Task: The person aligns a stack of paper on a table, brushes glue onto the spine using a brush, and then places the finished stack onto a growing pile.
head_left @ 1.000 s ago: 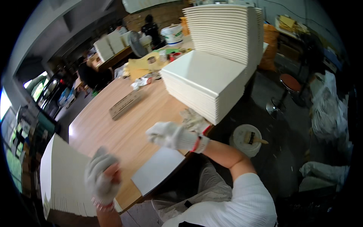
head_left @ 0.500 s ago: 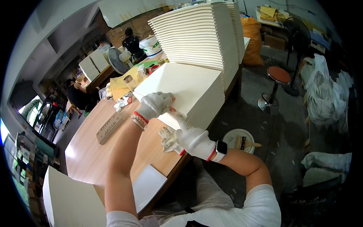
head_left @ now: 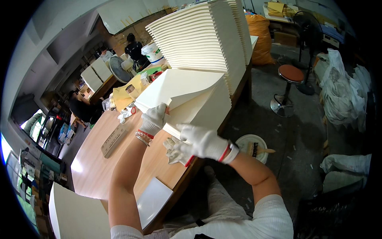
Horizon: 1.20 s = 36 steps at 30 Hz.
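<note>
Cream sheet (head_left: pixel 171 85) at about twelve o'clock ahead, on top of the low stack (head_left: pixel 215 108): near right side already curled up, yet only partly separated, judging by the far left portion lying flat. Nearest, toward twelve o'clock, right hand (head_left: pixel 205 143) with fingers loosely extended and seemingly nothing in grasp, contact with the low stack impossible to tell; next, at eleven, left hand (head_left: pixel 154 118) pinching the lifted corner. Farther out, that flat portion not yet raised, and at twelve a taller stack (head_left: pixel 199 44).
</note>
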{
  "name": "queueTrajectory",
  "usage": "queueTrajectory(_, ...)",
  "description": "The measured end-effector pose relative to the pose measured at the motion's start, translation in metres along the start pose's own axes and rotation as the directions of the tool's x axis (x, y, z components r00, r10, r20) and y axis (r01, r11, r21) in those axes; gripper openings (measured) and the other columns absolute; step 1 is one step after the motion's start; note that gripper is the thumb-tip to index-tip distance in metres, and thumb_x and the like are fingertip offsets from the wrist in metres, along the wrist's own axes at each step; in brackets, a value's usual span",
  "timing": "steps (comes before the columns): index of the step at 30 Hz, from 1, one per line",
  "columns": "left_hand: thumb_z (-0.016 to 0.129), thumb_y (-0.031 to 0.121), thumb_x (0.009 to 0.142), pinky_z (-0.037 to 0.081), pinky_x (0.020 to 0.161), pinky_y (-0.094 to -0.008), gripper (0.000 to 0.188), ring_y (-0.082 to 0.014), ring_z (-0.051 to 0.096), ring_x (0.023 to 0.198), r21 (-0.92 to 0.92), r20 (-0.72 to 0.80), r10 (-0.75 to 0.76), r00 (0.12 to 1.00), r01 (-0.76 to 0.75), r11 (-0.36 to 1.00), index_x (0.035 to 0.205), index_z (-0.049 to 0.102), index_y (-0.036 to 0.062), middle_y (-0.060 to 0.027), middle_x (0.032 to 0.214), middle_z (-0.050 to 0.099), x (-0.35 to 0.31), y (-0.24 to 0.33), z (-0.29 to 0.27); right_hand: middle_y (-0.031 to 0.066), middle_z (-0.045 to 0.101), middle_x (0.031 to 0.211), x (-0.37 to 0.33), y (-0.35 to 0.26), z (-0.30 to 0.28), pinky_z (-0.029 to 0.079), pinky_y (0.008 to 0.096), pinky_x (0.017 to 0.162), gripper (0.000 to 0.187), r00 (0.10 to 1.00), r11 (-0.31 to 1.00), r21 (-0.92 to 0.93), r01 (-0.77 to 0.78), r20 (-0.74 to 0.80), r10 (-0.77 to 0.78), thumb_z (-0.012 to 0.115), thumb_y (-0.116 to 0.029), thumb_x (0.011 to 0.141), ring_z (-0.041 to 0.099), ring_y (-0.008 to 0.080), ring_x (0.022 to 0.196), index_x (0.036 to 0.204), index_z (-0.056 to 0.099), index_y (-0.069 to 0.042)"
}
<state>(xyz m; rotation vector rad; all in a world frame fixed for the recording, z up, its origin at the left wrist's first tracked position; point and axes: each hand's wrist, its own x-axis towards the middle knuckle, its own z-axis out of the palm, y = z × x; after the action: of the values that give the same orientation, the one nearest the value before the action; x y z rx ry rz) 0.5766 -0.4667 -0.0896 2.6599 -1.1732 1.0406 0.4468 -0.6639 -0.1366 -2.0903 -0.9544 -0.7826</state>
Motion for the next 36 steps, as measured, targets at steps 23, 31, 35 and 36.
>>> queueTrajectory(23, 0.044, 0.022, 0.095, 0.056, 0.071, -0.0332, 0.025, -0.0245, 0.061, 0.084, -0.557, 0.724, -0.404, 0.559, 0.130, -0.820, 0.111, 0.046, 0.0024, -0.0163, 0.101, 0.058, -0.017, 0.036, -0.040, 0.0066, 0.064, 0.091, 0.037, 0.081, -0.055, 0.058, 0.0237, 0.058, 0.025, 0.525, -0.367, 0.820, 0.439, 0.097, 0.846, 0.059, -0.031, 0.095, 0.063, 0.0244, 0.089, 0.097, 0.060, -0.006)
queueTrajectory(31, 0.038, 0.056, 0.097, 0.055, 0.051, -0.0239, 0.070, -0.0194, 0.059, 0.070, -0.171, 0.851, 0.102, 0.516, 0.455, -0.874, 0.132, 0.037, -0.0055, -0.0151, 0.097, 0.056, -0.022, 0.043, -0.052, 0.0113, 0.063, 0.091, 0.060, 0.090, -0.060, 0.058, 0.0241, 0.056, 0.040, 0.567, -0.516, 0.747, 0.420, 0.228, 0.791, 0.055, -0.038, 0.095, 0.064, 0.0267, 0.089, 0.087, 0.062, 0.000)
queueTrajectory(35, 0.043, 0.051, 0.097, 0.059, 0.080, -0.0378, 0.070, -0.0303, 0.063, 0.084, -0.154, 0.780, -0.046, 0.624, 0.120, -0.981, 0.128, 0.036, -0.0114, -0.0193, 0.109, 0.053, -0.007, 0.041, -0.025, 0.0146, 0.057, 0.099, 0.062, 0.086, -0.060, 0.059, 0.0209, 0.059, 0.037, 0.554, -0.452, 0.790, 0.413, 0.176, 0.814, 0.050, -0.034, 0.098, 0.063, 0.0221, 0.090, 0.098, 0.059, 0.002)
queueTrajectory(36, 0.046, 0.048, 0.097, 0.059, 0.078, -0.0373, 0.065, -0.0302, 0.063, 0.082, -0.240, 0.805, -0.148, 0.575, 0.088, -0.967, 0.123, 0.038, -0.0105, -0.0186, 0.106, 0.054, -0.002, 0.038, -0.016, 0.0147, 0.057, 0.099, 0.062, 0.085, -0.061, 0.059, 0.0209, 0.059, 0.037, 0.561, -0.454, 0.792, 0.408, 0.175, 0.809, 0.050, -0.034, 0.098, 0.063, 0.0220, 0.091, 0.098, 0.060, 0.002)
